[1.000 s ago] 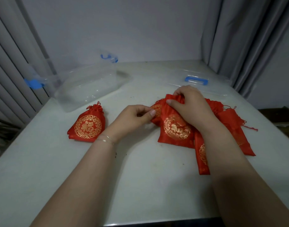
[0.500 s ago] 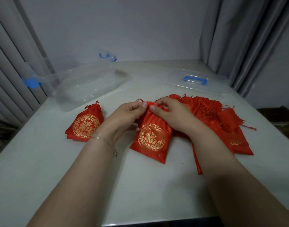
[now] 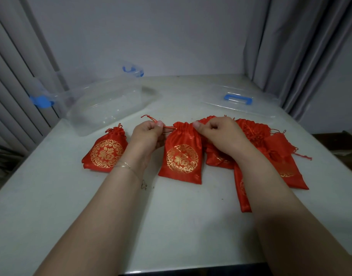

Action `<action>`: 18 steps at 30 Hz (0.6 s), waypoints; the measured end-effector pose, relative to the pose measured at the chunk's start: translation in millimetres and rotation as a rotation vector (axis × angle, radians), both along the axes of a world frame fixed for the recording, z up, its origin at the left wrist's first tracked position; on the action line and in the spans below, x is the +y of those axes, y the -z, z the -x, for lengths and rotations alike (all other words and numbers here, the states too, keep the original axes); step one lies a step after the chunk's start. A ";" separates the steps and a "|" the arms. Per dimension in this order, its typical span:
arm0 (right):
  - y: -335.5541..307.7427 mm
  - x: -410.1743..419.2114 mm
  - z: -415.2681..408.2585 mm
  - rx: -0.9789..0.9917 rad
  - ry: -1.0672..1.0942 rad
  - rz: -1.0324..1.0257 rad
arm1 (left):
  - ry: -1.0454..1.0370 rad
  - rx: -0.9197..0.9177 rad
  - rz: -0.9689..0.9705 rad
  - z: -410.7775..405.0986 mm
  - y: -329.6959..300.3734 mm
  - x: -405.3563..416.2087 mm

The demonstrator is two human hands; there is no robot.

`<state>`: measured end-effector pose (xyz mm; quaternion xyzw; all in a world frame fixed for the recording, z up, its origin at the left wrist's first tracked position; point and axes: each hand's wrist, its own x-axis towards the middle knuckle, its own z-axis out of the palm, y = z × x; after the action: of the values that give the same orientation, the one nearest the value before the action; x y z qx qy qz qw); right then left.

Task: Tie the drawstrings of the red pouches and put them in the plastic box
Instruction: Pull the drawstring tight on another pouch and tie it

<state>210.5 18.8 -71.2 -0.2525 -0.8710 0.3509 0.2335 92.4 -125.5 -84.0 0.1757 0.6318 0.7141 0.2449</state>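
My right hand [image 3: 217, 134] covers the pouch pile [image 3: 256, 134] (count indeterminable); my right-side drawstring is hidden.

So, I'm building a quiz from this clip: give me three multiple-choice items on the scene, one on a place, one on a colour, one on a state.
1. Where does the tied pouch lie?
A. In the plastic box
B. On the table, left of the left hand
C. On the lid

2. What colour is the lid handle?
A. Blue
B. Red
C. White

3. What is the left hand doing?
A. Resting flat
B. Lifting the box
C. Pinching a drawstring

Answers: 1 B, it sits on the table before the plastic box. 2 A, plainly blue. 3 C, the drawstring of the middle pouch runs from its fingers.
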 end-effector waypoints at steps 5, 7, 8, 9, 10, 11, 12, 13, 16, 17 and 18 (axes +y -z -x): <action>3.0 2.1 3.3 0.086 0.019 0.173 | -0.028 -0.053 0.035 2.6 -3.7 -0.4; 5.4 2.6 6.3 0.084 0.049 0.186 | -0.026 0.007 0.081 2.1 -3.2 0.1; 6.3 2.1 7.5 0.071 0.063 0.171 | -0.029 0.069 0.102 1.8 -2.6 0.2; 7.2 1.4 8.9 0.052 0.074 0.145 | -0.031 0.136 0.097 0.7 -2.5 0.8; 8.1 0.6 10.0 0.030 0.081 0.113 | -0.026 0.200 0.060 -1.6 -3.4 1.2; 9.0 0.1 11.2 0.009 0.083 0.086 | -0.012 0.275 0.004 -4.2 -4.6 1.5; 9.9 -0.5 12.0 -0.008 0.083 0.067 | 0.016 0.359 -0.062 -7.7 -6.2 1.6; 10.7 -1.1 12.8 -0.022 0.079 0.057 | 0.058 0.437 -0.121 -10.9 -6.4 2.0; 13.6 -2.7 14.2 -0.044 0.063 0.042 | 0.197 0.553 -0.150 -16.2 -3.9 4.3; 15.0 -3.4 14.3 -0.050 0.062 0.030 | 0.214 0.591 -0.103 -15.4 -2.0 4.6; 16.3 -4.0 14.4 -0.056 0.061 0.018 | 0.212 0.641 -0.039 -13.7 0.3 4.3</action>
<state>196.1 14.8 -87.4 -0.2905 -0.8659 0.3442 0.2175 106.2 -121.2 -84.3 0.4606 0.6410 0.6052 0.1033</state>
